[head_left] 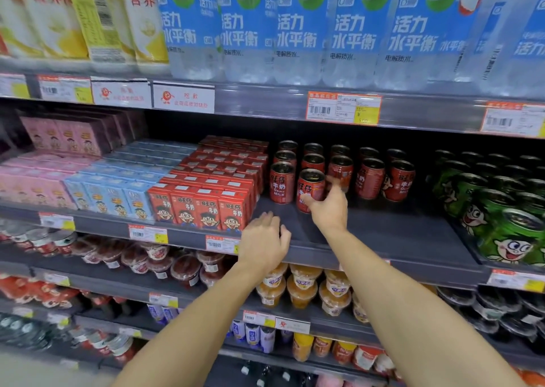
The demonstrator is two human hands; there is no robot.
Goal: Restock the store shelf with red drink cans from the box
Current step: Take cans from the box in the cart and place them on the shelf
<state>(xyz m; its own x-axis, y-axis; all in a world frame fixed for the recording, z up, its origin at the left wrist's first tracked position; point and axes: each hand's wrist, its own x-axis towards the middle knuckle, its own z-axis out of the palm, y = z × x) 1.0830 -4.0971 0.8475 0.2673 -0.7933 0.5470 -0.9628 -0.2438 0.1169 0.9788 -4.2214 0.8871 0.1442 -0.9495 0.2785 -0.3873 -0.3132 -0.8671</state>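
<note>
Head view puts us before the shelf (383,233), whose dark deck lies bare across its near half, so we judge the restock well short of done. Red drink cans (368,177) fill only the far part in short rows, the right-hand columns stopping further back than the left. At the left stand red milk cartons (206,206), at the right green cans (501,227); both form walls we must not knock. The box is out of sight (presumably below us), so we cannot tell how many cans remain.

Our right hand (328,206) has its thumb and fingers curled round the front can (309,189), which stands on the deck as the nearest of its column, just beside its neighbour on the left. Our left hand (264,242) hovers over the shelf's front lip near the cartons, fingers loosely bent and holding nothing. Open room is generous in front of and to the right of the held can.
</note>
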